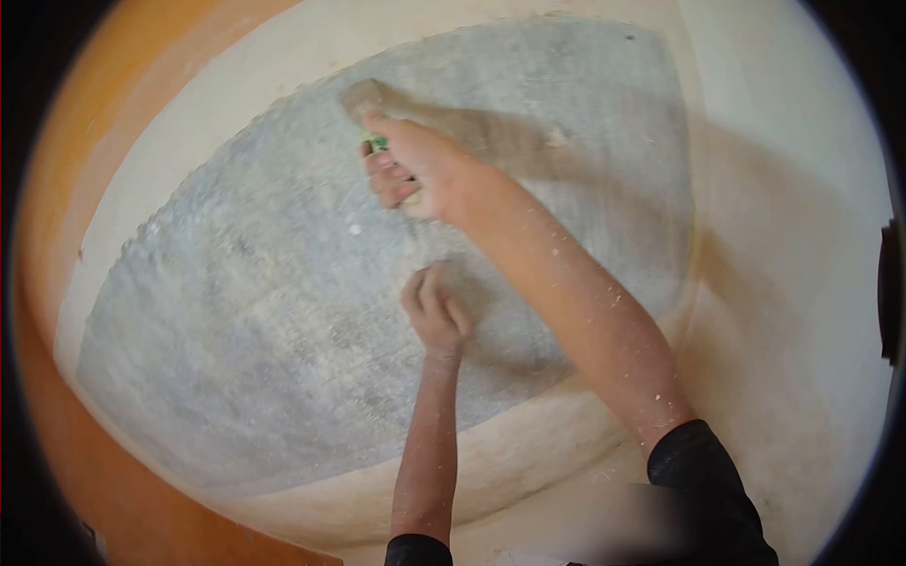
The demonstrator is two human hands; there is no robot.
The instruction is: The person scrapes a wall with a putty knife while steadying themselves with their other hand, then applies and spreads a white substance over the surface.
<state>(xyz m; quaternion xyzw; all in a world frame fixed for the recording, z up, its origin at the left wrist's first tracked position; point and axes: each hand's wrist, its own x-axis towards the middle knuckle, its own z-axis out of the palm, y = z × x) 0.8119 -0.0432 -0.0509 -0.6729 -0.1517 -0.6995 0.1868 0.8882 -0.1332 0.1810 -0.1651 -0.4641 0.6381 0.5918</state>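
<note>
My right hand (406,170) reaches up across the grey wall patch (283,283), its fingers wrapped round the handle of a putty knife (362,100). The knife's flat, brownish-grey blade lies close against the patch near its upper left border; parts of a green and yellowish handle show between the fingers. Lower down, my left hand (436,309) is raised near the middle of the patch. Its fingers are loosely curled in, with no tool visible in them. Pale specks dot both forearms.
Cream-coloured wall (142,174) borders the rough, mottled patch, with orange wall (85,141) beyond it on the left. A pale wall surface (802,283) stands at the right, carrying the right arm's shadow. A dark object (889,292) sits at the far right edge.
</note>
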